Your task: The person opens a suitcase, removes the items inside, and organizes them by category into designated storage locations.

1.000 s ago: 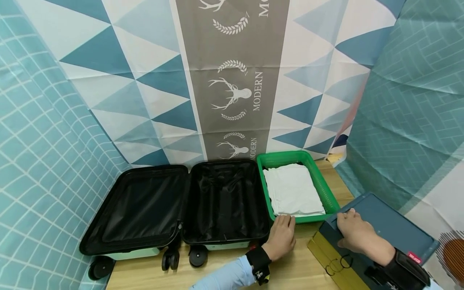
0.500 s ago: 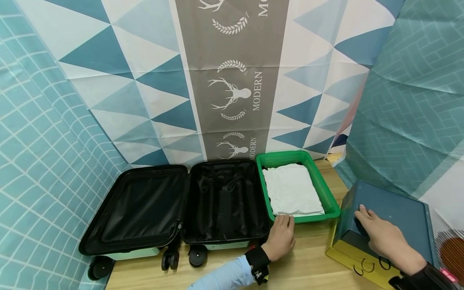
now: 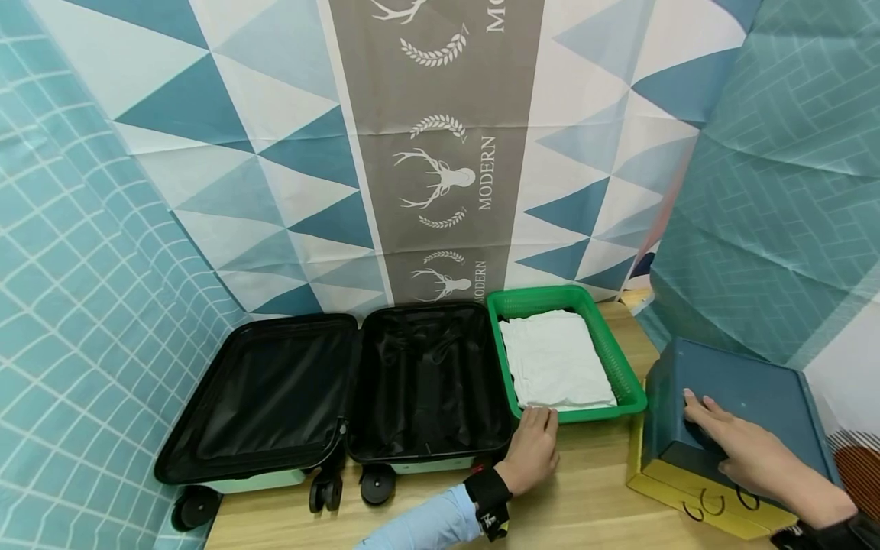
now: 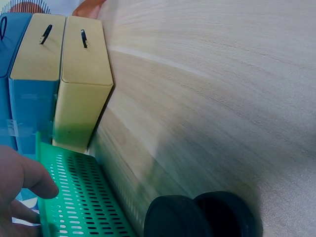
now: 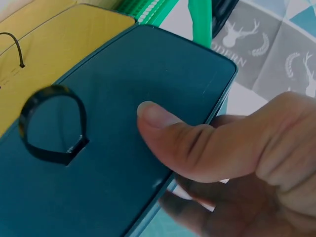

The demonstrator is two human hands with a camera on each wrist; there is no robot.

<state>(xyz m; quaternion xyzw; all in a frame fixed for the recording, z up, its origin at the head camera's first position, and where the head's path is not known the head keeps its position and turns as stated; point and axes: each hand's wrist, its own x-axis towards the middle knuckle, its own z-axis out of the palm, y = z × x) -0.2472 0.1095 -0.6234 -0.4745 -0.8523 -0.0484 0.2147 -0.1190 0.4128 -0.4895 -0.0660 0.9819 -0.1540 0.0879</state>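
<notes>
A green perforated plastic basket [image 3: 622,374] holds a neat stack of white folded cloth [image 3: 557,359]. My left hand [image 3: 529,458] grips the basket's near rim; in the left wrist view its thumb [image 4: 42,182] lies on the outside of the slotted wall. On the right, touching the basket or close to it, stands a blue-and-yellow drawer box [image 3: 739,382] with black loop pulls. My right hand [image 3: 756,462] holds this box at its upper front edge. In the right wrist view the thumb [image 5: 168,123] presses the dark blue front, with the other fingers past the edge.
An opened suitcase [image 3: 429,382] with black lining and pale green shell lies left of the basket, its wheels [image 3: 376,485] toward me. Everything stands on a wooden tabletop [image 3: 577,512]. Patterned cloth backdrops [image 3: 289,191] hang behind.
The drawer box, with my right hand on it, has shifted right and turned so its pulls face me more. My left hand and the basket have stayed in place.
</notes>
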